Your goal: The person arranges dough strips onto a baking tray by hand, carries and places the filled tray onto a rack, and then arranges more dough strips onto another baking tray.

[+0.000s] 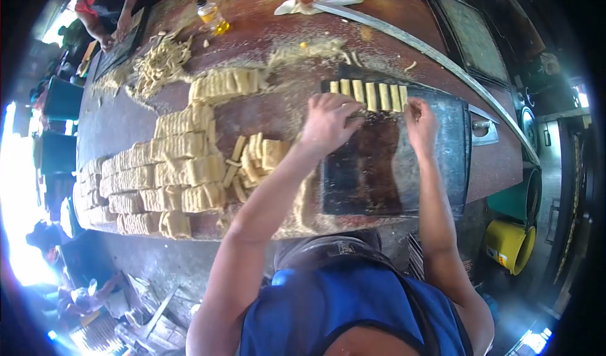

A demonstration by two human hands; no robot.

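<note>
A short row of pale dough sticks lies side by side near the far edge of a dark baking tray. My left hand is over the tray's left side, palm down, its thumb apart from the fingers just below the row's left end. At the other end, my right hand has its fingertips closed at the rightmost dough stick. To the left, a loose heap of dough sticks sits beside stacked bundles of dough sticks on the floury table.
Dough scraps and a bottle of yellow liquid lie farther back. A long metal bar crosses the table's right side, near a metal scraper. Another person's hands are at the far left corner. A yellow bucket stands lower right.
</note>
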